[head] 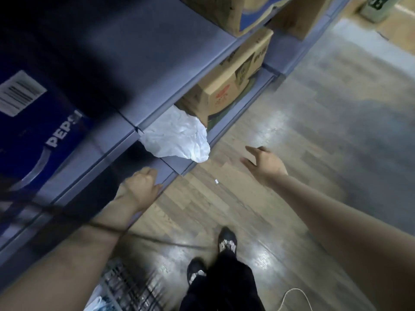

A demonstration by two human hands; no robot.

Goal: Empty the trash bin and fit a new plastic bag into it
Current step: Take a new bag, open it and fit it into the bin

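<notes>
Crumpled white plastic bag [177,138] lies on lower grey metal shelf [166,163], overhanging its edge, beside brown cardboard box [224,90]. Right hand [262,163] near bag, apart from it, grip spread, holding nothing. Left hand [140,187] rests curled on shelf edge; grasp unclear. Risks: thin bag snagging on shelf lip and tearing; thin dark cord [157,240] across left forearm catching; trash bin not clearly seen, maybe wire basket [128,286] at bottom edge

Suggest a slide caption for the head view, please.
Right hand reaches toward white plastic bag on shelf.
</notes>
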